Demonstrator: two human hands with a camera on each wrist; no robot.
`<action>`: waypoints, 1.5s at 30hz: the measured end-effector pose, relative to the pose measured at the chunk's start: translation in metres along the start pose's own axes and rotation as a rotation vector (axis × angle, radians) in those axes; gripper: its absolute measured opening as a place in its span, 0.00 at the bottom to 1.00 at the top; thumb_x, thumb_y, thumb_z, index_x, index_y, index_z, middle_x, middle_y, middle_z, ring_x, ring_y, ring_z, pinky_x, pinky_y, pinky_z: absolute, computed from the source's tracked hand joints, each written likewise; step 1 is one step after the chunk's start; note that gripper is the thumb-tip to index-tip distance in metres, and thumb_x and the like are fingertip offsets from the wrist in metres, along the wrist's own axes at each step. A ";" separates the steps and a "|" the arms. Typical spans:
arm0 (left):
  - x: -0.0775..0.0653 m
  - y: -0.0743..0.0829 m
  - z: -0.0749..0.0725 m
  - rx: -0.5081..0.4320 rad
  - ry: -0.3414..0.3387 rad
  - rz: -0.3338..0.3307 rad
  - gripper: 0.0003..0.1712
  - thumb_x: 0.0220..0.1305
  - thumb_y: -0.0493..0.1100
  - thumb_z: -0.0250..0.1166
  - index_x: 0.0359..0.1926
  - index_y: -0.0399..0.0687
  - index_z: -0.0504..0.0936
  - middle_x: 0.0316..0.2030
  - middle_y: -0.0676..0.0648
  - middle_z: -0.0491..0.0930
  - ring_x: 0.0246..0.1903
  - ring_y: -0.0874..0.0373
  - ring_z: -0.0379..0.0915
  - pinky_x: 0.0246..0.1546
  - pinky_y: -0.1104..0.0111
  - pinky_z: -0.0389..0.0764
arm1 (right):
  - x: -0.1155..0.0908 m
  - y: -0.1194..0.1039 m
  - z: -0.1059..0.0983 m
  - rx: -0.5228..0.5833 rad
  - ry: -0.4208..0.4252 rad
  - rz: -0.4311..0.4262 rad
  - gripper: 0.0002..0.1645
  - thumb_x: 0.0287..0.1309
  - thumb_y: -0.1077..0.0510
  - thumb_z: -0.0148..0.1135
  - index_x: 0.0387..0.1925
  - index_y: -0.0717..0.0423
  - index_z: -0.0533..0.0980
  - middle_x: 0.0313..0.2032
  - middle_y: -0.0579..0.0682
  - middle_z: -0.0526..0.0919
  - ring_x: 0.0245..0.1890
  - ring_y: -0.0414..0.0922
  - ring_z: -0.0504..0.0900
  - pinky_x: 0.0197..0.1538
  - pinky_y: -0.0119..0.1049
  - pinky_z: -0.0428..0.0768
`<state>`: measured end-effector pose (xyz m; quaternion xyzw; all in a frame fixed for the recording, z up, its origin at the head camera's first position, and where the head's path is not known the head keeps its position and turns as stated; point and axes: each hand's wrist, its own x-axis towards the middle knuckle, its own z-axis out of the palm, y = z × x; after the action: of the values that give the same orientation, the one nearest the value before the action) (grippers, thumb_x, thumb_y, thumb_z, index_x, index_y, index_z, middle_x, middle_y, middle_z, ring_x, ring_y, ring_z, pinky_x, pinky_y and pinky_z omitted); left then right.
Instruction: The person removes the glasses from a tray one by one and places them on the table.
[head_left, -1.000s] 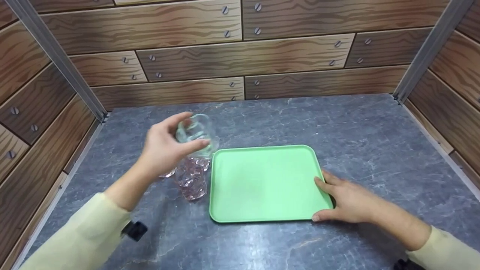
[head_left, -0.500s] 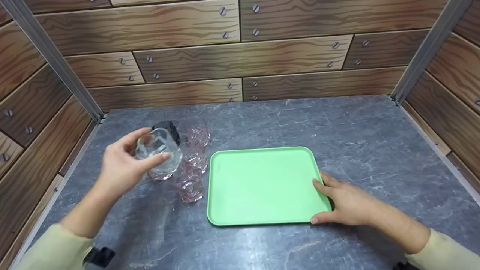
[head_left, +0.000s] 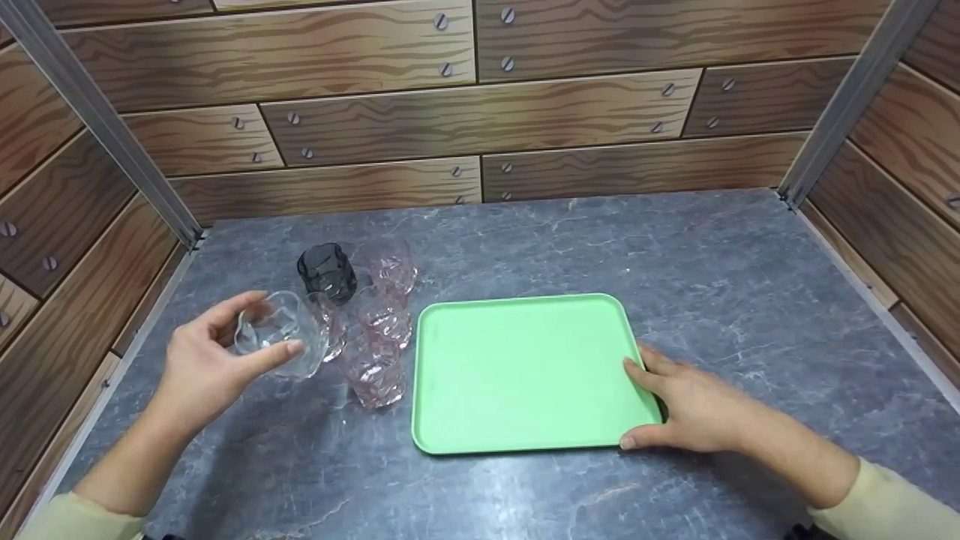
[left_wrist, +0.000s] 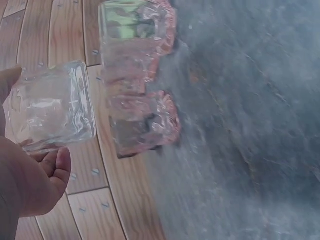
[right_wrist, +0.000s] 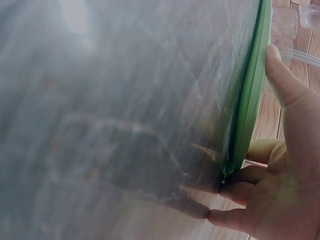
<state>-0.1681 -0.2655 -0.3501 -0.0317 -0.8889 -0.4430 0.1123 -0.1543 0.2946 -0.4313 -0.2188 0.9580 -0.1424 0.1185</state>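
My left hand (head_left: 202, 360) holds a clear glass (head_left: 300, 334) by its sides, thumb in front and fingers behind. In the left wrist view the clear glass (left_wrist: 52, 107) looks square-sided, and a pink glass (left_wrist: 145, 122) stands beyond it. Several pink tinted glasses (head_left: 376, 381) stand close together left of a light green tray (head_left: 525, 375). One pink glass (head_left: 333, 330) is partly covered by the clear one. My right hand (head_left: 697, 405) grips the tray's right side at the near corner. The right wrist view shows the thumb against the tray's edge (right_wrist: 252, 95).
A dark grey glass (head_left: 328, 270) stands behind the pink ones at the left. The grey marbled table (head_left: 712, 277) is bordered by wood-patterned walls (head_left: 570, 105) at the back and both sides, with metal corner posts (head_left: 832, 105).
My left hand has moved left and toward me with the clear glass, from over the pink glasses to beside them. The dark glass has come into view. The right hand stays on the tray.
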 end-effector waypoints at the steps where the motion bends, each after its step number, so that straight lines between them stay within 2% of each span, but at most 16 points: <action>1: -0.001 -0.002 -0.001 0.003 -0.009 0.000 0.46 0.54 0.49 0.86 0.71 0.42 0.77 0.57 0.43 0.84 0.38 0.60 0.77 0.33 0.77 0.80 | 0.000 0.000 0.000 -0.001 0.000 0.000 0.75 0.51 0.12 0.61 0.79 0.66 0.62 0.79 0.74 0.53 0.73 0.76 0.62 0.68 0.72 0.68; 4: -0.003 -0.006 -0.002 0.018 -0.041 -0.004 0.47 0.53 0.52 0.86 0.71 0.43 0.77 0.58 0.43 0.85 0.44 0.55 0.79 0.38 0.78 0.80 | 0.000 0.000 0.000 0.000 0.001 0.000 0.75 0.51 0.12 0.61 0.79 0.66 0.62 0.79 0.74 0.53 0.73 0.76 0.62 0.68 0.72 0.68; 6: -0.004 -0.010 -0.002 0.027 -0.067 -0.010 0.48 0.53 0.53 0.86 0.71 0.43 0.77 0.59 0.44 0.84 0.53 0.51 0.80 0.47 0.80 0.79 | -0.001 0.000 0.000 0.000 0.002 -0.002 0.75 0.51 0.12 0.61 0.79 0.66 0.62 0.79 0.74 0.53 0.73 0.76 0.62 0.68 0.72 0.68; 9: -0.006 -0.016 -0.002 0.035 -0.100 -0.011 0.48 0.54 0.53 0.85 0.71 0.42 0.76 0.60 0.42 0.83 0.64 0.45 0.76 0.63 0.72 0.76 | 0.000 0.000 0.000 -0.003 0.002 -0.003 0.75 0.51 0.12 0.60 0.79 0.66 0.62 0.79 0.74 0.53 0.73 0.76 0.62 0.68 0.72 0.68; 11: -0.006 -0.021 -0.002 0.033 -0.119 -0.008 0.47 0.54 0.51 0.86 0.71 0.42 0.76 0.61 0.41 0.83 0.70 0.43 0.71 0.71 0.62 0.71 | 0.000 0.000 0.000 -0.004 0.004 -0.002 0.75 0.51 0.12 0.60 0.79 0.66 0.62 0.79 0.74 0.53 0.73 0.76 0.62 0.69 0.72 0.68; 12: -0.007 -0.022 -0.002 0.033 -0.127 -0.007 0.47 0.54 0.51 0.86 0.71 0.42 0.76 0.61 0.40 0.83 0.70 0.42 0.70 0.72 0.56 0.70 | 0.000 0.000 0.000 -0.002 0.004 -0.004 0.75 0.51 0.12 0.61 0.79 0.66 0.62 0.79 0.74 0.53 0.73 0.75 0.62 0.69 0.72 0.67; 13: -0.007 -0.024 -0.001 0.034 -0.134 -0.004 0.47 0.54 0.50 0.86 0.71 0.41 0.77 0.61 0.39 0.83 0.71 0.41 0.69 0.73 0.49 0.68 | 0.000 0.001 0.000 0.000 0.004 -0.005 0.75 0.51 0.13 0.61 0.79 0.66 0.62 0.79 0.73 0.53 0.74 0.75 0.61 0.69 0.72 0.67; 17: -0.009 -0.032 0.002 0.031 -0.163 -0.008 0.48 0.54 0.50 0.86 0.72 0.41 0.76 0.63 0.38 0.81 0.71 0.38 0.68 0.73 0.42 0.66 | 0.000 0.000 0.000 0.002 0.008 -0.011 0.74 0.52 0.14 0.62 0.78 0.67 0.62 0.79 0.74 0.54 0.74 0.75 0.61 0.69 0.72 0.67; 19: -0.010 -0.036 0.004 0.025 -0.172 -0.011 0.48 0.53 0.50 0.86 0.71 0.40 0.76 0.63 0.37 0.81 0.71 0.37 0.69 0.73 0.42 0.66 | 0.000 0.000 -0.001 -0.002 0.006 -0.012 0.73 0.52 0.14 0.62 0.78 0.67 0.62 0.78 0.74 0.54 0.74 0.75 0.61 0.69 0.72 0.68; 21: -0.011 -0.039 0.007 0.028 -0.175 -0.011 0.48 0.53 0.49 0.86 0.71 0.40 0.76 0.62 0.38 0.82 0.69 0.39 0.72 0.73 0.54 0.69 | 0.000 0.000 -0.001 -0.007 0.007 -0.012 0.74 0.52 0.14 0.62 0.78 0.67 0.62 0.78 0.75 0.54 0.73 0.75 0.62 0.68 0.72 0.68; 26: -0.011 -0.047 0.015 0.027 -0.177 0.002 0.46 0.53 0.48 0.86 0.69 0.40 0.78 0.59 0.39 0.84 0.67 0.43 0.74 0.72 0.57 0.70 | 0.000 0.001 -0.001 -0.004 0.003 -0.010 0.74 0.52 0.13 0.61 0.78 0.67 0.62 0.78 0.74 0.54 0.73 0.75 0.62 0.68 0.71 0.68; 28: -0.011 -0.050 0.017 0.014 -0.186 0.006 0.45 0.53 0.47 0.86 0.69 0.39 0.78 0.59 0.38 0.84 0.68 0.42 0.72 0.73 0.47 0.66 | 0.001 0.001 -0.001 0.000 0.000 -0.008 0.74 0.52 0.13 0.61 0.79 0.67 0.62 0.78 0.74 0.53 0.73 0.75 0.62 0.69 0.71 0.68; 38: -0.007 -0.060 0.024 0.012 -0.198 0.005 0.46 0.52 0.49 0.87 0.69 0.39 0.78 0.61 0.36 0.83 0.69 0.37 0.71 0.73 0.45 0.66 | 0.001 0.001 0.000 -0.004 0.002 -0.007 0.74 0.51 0.13 0.61 0.79 0.66 0.62 0.78 0.75 0.54 0.74 0.75 0.61 0.69 0.71 0.67; 45: -0.006 -0.065 0.025 0.011 -0.189 -0.018 0.46 0.52 0.48 0.86 0.69 0.37 0.77 0.61 0.34 0.82 0.68 0.39 0.72 0.73 0.47 0.66 | 0.000 0.001 0.002 -0.006 0.010 -0.011 0.74 0.51 0.13 0.62 0.78 0.67 0.62 0.78 0.75 0.55 0.73 0.76 0.63 0.68 0.73 0.68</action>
<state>-0.1764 -0.2846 -0.4164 -0.0648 -0.8981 -0.4343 0.0244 -0.1544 0.2946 -0.4332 -0.2236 0.9578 -0.1412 0.1123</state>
